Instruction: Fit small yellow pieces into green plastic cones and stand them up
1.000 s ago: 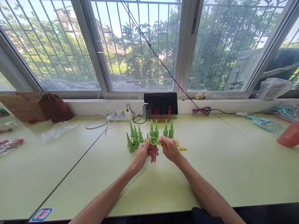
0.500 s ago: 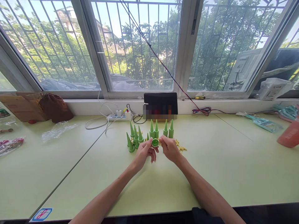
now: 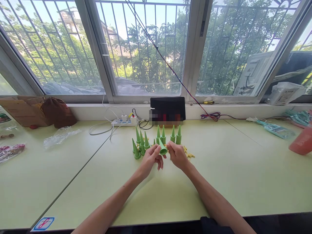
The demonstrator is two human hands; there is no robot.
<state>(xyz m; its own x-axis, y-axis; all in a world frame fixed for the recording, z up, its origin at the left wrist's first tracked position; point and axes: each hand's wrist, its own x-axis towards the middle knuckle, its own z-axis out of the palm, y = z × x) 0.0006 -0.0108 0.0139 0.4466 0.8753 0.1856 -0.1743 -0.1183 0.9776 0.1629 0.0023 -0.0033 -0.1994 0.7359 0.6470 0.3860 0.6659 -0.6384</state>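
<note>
Between thumb and fingers, my left hand grips a green plastic cone, tilted with its hollow ribbed base facing me and its tip pointing away. My right hand is closed in a pinch at the right side of this cone's base. What its fingertips hold, if anything, is too small or hidden to make out. Just beyond the hands stand several more green cones, tips up. Small yellow pieces lie scattered behind and beside my right hand.
A dark screen leans at the back by the sill. Left of it lies a power strip with white cables. A brown bag and a cardboard box stand far left; a red container sits at the right.
The held cone has tipped: its open base, which faced me squarely, now points lower and to the right, and its side and tip show. Both hands have barely moved.
</note>
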